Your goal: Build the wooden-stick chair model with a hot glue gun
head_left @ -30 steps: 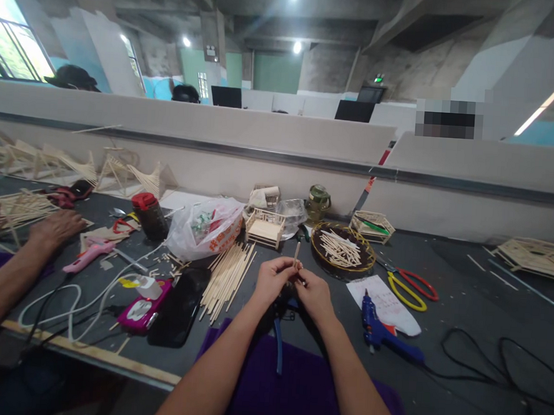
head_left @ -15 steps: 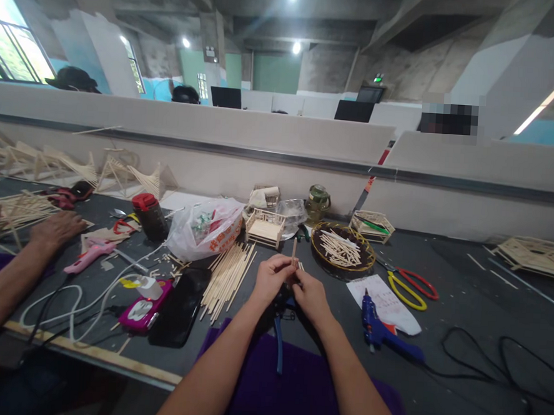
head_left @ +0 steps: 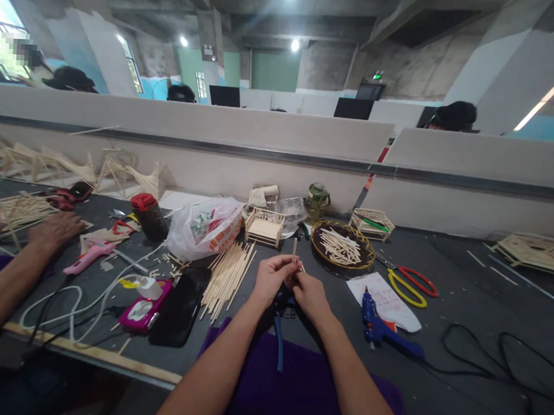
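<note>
My left hand (head_left: 274, 279) and my right hand (head_left: 310, 294) meet over the front of the table, fingers closed. Upright between the left fingertips stands a short wooden stick (head_left: 294, 246). The right fingertips press close beside it, and a pale stick end seems to show there; most of what they grip is hidden. Below my hands lies a blue-handled cutter (head_left: 278, 345), its head partly covered by them. To the left a bundle of long wooden sticks (head_left: 228, 283) is spread on the table. A basket of short sticks (head_left: 343, 248) sits beyond my right hand.
On the right are a blue glue gun (head_left: 384, 330), paper (head_left: 404, 312) and scissors (head_left: 410, 284). Leftward are a phone (head_left: 179, 308), a magenta power strip (head_left: 146, 309), a plastic bag (head_left: 200, 228) and a co-worker's hand (head_left: 57, 230). A small wooden model (head_left: 265, 227) stands ahead.
My hands stay together around the upright stick, with only a slight shift of the right fingers. The view has tilted very slightly.
</note>
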`<state>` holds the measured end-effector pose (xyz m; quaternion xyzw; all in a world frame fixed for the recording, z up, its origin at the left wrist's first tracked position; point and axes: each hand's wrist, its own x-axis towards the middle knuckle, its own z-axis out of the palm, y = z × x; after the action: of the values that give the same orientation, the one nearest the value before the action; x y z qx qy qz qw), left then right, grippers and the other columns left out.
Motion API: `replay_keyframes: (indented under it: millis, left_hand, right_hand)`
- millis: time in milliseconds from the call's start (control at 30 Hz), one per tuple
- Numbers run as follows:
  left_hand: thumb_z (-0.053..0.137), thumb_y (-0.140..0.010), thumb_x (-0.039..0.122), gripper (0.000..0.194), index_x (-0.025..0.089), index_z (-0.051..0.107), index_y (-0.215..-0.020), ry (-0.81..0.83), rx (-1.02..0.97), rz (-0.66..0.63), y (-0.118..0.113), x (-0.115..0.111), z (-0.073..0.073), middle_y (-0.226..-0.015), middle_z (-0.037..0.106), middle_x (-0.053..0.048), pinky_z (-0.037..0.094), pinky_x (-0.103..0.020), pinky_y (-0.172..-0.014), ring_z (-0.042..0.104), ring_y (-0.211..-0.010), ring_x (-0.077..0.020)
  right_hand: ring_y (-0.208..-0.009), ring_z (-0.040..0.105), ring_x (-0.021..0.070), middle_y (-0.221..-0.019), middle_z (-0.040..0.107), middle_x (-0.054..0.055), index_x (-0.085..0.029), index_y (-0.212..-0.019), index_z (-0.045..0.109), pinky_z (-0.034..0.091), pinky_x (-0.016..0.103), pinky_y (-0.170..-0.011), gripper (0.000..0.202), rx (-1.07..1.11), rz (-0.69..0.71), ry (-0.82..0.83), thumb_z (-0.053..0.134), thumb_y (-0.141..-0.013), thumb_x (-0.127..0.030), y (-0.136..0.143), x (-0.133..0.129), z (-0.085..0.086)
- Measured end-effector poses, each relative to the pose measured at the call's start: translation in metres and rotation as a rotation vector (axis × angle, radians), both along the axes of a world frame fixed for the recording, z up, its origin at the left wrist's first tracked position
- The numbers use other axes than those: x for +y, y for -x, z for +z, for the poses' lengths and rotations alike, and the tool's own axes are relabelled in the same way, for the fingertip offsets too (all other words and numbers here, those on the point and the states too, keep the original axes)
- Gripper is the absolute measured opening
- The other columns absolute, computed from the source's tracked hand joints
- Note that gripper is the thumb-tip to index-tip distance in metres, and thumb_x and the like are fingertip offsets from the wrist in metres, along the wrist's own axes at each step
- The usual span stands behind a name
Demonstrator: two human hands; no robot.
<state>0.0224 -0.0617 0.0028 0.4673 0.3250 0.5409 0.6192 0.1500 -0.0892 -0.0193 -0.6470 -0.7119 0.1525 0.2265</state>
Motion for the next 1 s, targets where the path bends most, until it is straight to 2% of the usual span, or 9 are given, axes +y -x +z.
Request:
replay_keyframes:
  millis: [167, 300, 433, 667, 1000]
  left_hand:
    - [0.078, -0.068, 0.029, 0.029, 0.015, 0.078, -0.094, -0.041, 0.045, -0.016, 0.000, 0.002, -0.004, -0.090, 0.077, -0.009, 0.053, -0.030, -0.080, 0.071, -0.083, -0.0207]
    - [0.075, -0.071, 0.028, 0.021, 0.015, 0.078, -0.087, -0.077, 0.116, -0.005, 0.001, 0.004, -0.007, -0.085, 0.077, -0.008, 0.052, -0.027, -0.075, 0.069, -0.078, -0.0185]
    - [0.073, -0.073, 0.030, 0.021, 0.015, 0.077, -0.087, -0.076, 0.139, -0.001, 0.002, 0.005, -0.008, -0.083, 0.076, -0.007, 0.050, -0.025, -0.069, 0.067, -0.073, -0.0170]
    - [0.069, -0.074, 0.025, 0.017, 0.016, 0.077, -0.086, -0.165, 0.212, -0.021, 0.001, 0.006, -0.010, -0.083, 0.075, -0.005, 0.051, -0.026, -0.072, 0.065, -0.072, -0.0163]
    - [0.067, -0.075, 0.025, 0.020, 0.015, 0.076, -0.090, -0.173, 0.252, -0.049, 0.003, 0.007, -0.013, -0.086, 0.076, -0.006, 0.050, -0.025, -0.070, 0.066, -0.074, -0.0172]
  right_hand:
    - [-0.090, 0.067, 0.0191, -0.098, 0.074, 0.008, -0.016, -0.096, 0.069, 0.039, 0.024, -0.074, 0.022, -0.033, 0.005, 0.042, 0.048, -0.090, -0.016, 0.000, 0.000, 0.004]
    - [-0.089, 0.067, 0.0189, -0.096, 0.074, 0.008, -0.017, -0.094, 0.069, 0.040, 0.024, -0.074, 0.021, -0.048, 0.005, 0.063, 0.050, -0.088, -0.015, 0.001, 0.001, 0.005]
    - [-0.090, 0.067, 0.0182, -0.097, 0.074, 0.007, -0.018, -0.095, 0.070, 0.040, 0.023, -0.075, 0.020, -0.057, 0.004, 0.072, 0.051, -0.088, -0.017, 0.001, 0.001, 0.004]
    - [-0.097, 0.065, 0.0197, -0.105, 0.072, 0.008, -0.020, -0.097, 0.070, 0.040, 0.025, -0.080, 0.024, -0.093, -0.008, 0.065, 0.048, -0.089, -0.018, 0.000, 0.001, 0.003]
    - [-0.098, 0.064, 0.0192, -0.105, 0.071, 0.010, -0.017, -0.098, 0.070, 0.040, 0.025, -0.083, 0.025, -0.128, 0.001, 0.060, 0.047, -0.088, -0.015, 0.000, 0.002, 0.000]
